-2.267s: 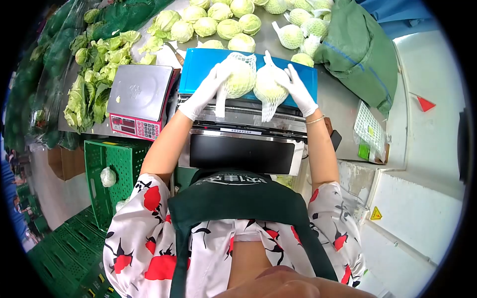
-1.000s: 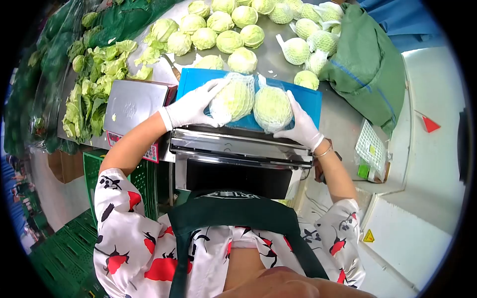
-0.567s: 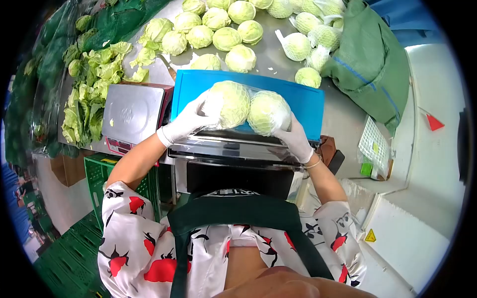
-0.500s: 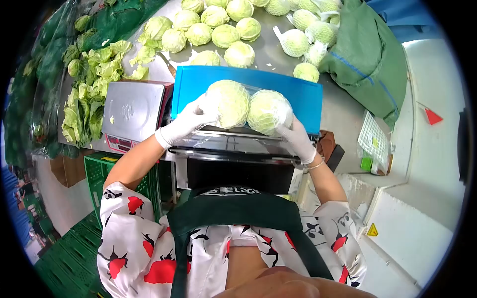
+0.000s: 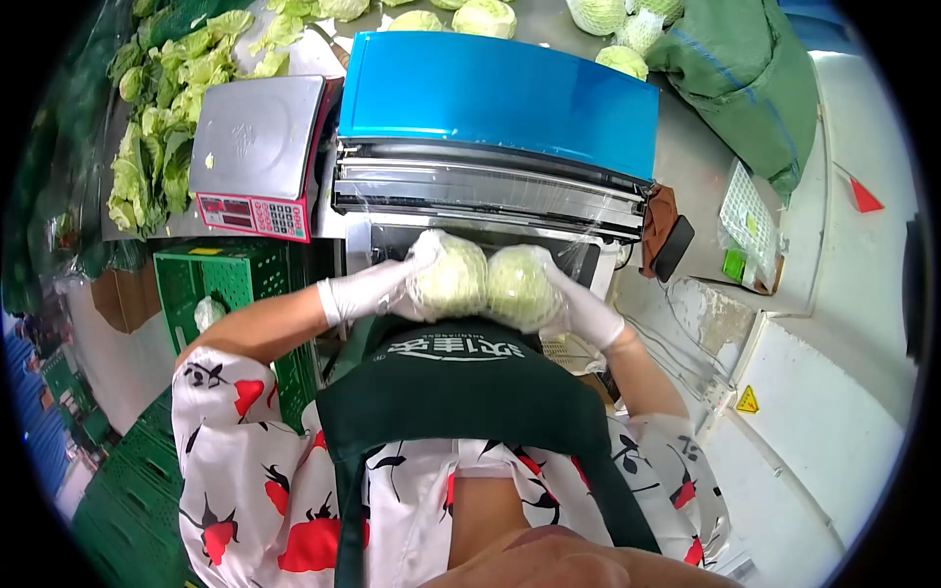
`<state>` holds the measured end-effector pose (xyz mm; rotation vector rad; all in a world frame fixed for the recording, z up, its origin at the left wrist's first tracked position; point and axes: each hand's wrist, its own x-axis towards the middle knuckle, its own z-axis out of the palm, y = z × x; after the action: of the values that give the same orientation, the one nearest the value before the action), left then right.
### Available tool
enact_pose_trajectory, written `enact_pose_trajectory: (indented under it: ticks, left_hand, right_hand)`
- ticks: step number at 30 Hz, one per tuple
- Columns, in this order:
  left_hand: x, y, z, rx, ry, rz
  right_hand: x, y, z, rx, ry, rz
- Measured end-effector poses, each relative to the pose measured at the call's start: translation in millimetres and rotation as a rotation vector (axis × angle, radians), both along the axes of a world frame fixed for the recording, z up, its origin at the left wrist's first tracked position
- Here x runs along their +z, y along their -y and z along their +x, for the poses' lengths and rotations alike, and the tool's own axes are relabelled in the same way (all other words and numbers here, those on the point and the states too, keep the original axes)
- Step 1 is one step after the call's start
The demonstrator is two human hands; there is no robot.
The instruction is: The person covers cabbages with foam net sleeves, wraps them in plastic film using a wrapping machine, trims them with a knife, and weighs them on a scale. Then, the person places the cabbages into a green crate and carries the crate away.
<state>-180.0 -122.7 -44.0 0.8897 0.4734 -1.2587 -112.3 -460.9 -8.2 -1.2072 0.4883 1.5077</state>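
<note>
Two pale green cabbages in white net sleeves are held side by side close to my apron. My gloved left hand (image 5: 397, 284) is wrapped round the left cabbage (image 5: 456, 279), and my gloved right hand (image 5: 580, 302) grips the right cabbage (image 5: 520, 284). Clear plastic film clings to both and stretches back toward the blue wrapping machine (image 5: 490, 93). The machine's metal rollers (image 5: 490, 186) lie just beyond my hands. Some of my fingertips are hidden behind the cabbages.
Left of the machine stands a scale (image 5: 257, 137) with a red keypad. Loose cabbage leaves (image 5: 162, 147) lie beyond it. A green crate (image 5: 211, 269) sits below. More cabbages (image 5: 485, 18) are at the back, near a green sack (image 5: 740, 83) on the right.
Both hands have drawn the two cabbages from over the blue machine back toward my apron, with film trailing. My view has tilted down, so the machine and scale sit higher.
</note>
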Motion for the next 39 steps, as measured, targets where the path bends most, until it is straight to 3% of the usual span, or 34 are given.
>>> enact_pose_trajectory:
  ticks: [2,6,7,9,11,12,14,15,18,19,20,22,23,25,28,30,32,34,36,38,39]
  left_hand:
    - [25.6,13.3,12.3,0.130,-0.062,-0.020]
    - [-2.2,12.9,-0.1,0.367,-0.259,-0.246]
    - [1.0,13.4,-0.8,0.589,-0.564,-0.429]
    - [25.7,9.9,-10.9,0.546,-0.259,-0.262]
    - [31.6,4.5,-27.3,0.489,0.038,-0.123]
    - [39.4,7.4,-36.1,0.368,0.308,0.173]
    - [20.9,-3.1,-71.1,-0.041,0.904,0.703]
    - [17.3,2.6,-75.2,0.022,1.244,0.860]
    - [14.8,-10.4,-64.4,-0.238,1.442,1.124]
    - [21.9,-8.9,-50.9,-0.053,1.469,1.163]
    - [34.7,-7.5,-42.4,0.106,1.108,1.057]
    - [58.8,-12.4,-24.6,0.286,0.845,0.932]
    - [56.5,-16.8,-26.1,0.406,0.665,0.762]
    - [20.2,-26.9,-51.4,0.383,0.493,0.614]
    - [-14.4,-25.0,-90.8,0.250,0.140,0.469]
    - [-43.4,-10.6,-112.8,0.200,0.001,0.359]
    - [-106.9,27.3,-140.9,0.314,0.212,0.342]
    - [-115.3,45.0,-135.9,0.356,0.296,0.290]
    - [-81.6,39.4,-110.5,0.312,0.241,0.206]
    - [-57.3,45.8,-94.8,0.638,0.276,0.113]
    - [-40.8,42.0,-83.3,0.607,0.428,0.133]
  right_hand:
    - [-17.2,0.1,13.8,-0.011,-0.097,0.012]
    - [-28.3,10.7,23.5,-0.140,-0.273,0.103]
    - [-27.6,15.2,20.0,-0.194,-0.302,0.141]
    - [-27.5,27.0,9.0,-0.355,-0.347,0.243]
    - [-31.9,47.6,-15.4,-0.336,-0.093,0.195]
    - [-30.8,55.2,-27.0,-0.323,0.031,0.169]
    - [-12.8,47.1,-48.8,0.070,0.733,-0.206]
    - [-7.3,41.5,-56.8,0.276,1.074,-0.399]
    - [-46.2,38.6,-71.2,-0.063,0.995,-0.411]
    - [-45.3,29.8,-54.4,0.168,1.659,-0.482]
    - [-34.4,21.1,-45.0,-0.389,1.102,-0.322]
    - [-28.8,44.3,-23.9,-0.514,0.641,-0.254]
    - [-31.1,60.6,-21.9,-0.459,0.485,-0.225]
    - [-39.3,87.4,-30.2,-0.346,0.163,-0.174]
    - [-94.6,104.6,-88.5,0.925,1.634,-0.418]
    - [-135.8,96.4,-123.2,0.607,1.086,-0.532]
    - [-166.9,69.5,-134.8,0.718,0.848,-0.560]
    - [-200.4,30.1,-141.5,0.722,0.872,-0.462]
    - [-213.2,0.8,-143.5,0.584,0.920,-0.350]
    - [-204.2,-13.9,-131.4,0.439,0.921,-0.223]
    - [-191.9,-16.3,-123.6,0.364,0.889,-0.160]
